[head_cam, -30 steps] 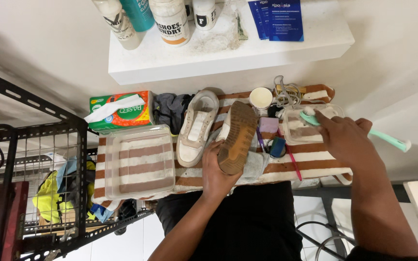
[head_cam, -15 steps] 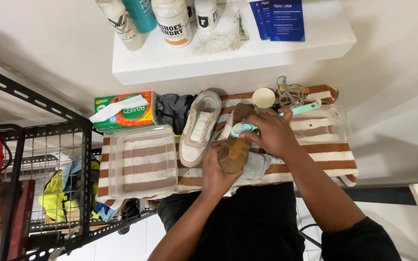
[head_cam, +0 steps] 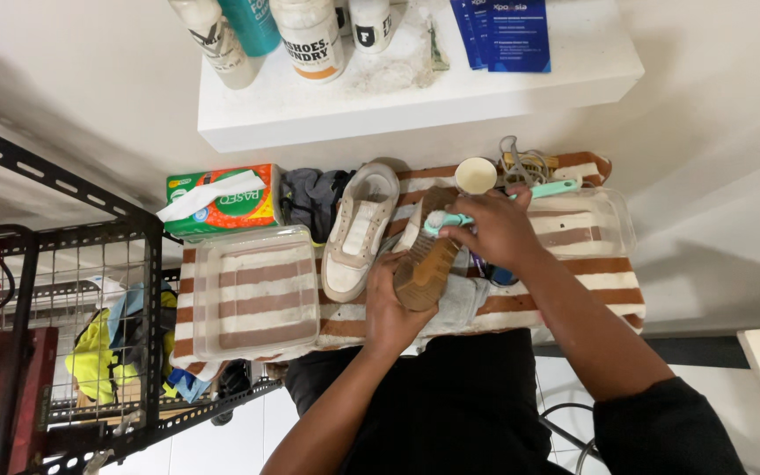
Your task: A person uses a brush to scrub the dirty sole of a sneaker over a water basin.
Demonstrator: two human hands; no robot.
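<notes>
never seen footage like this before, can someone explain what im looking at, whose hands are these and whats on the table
There is no machine: a camera worn on a person's head looks down at their own two bare hands. The left hand grips a shoe turned sole-up, showing its tan rubber sole. The right hand holds a mint-green plastic brush against it. On the brown-and-white striped cloth lie a matching beige sneaker, an empty clear plastic tub, a green tissue pack and a small white cup.

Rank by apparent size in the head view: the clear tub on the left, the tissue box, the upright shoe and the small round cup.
1. Clear tub, plainly largest.
2. Upright shoe and tissue box: too alike to rank.
3. Small round cup, smallest.
</notes>
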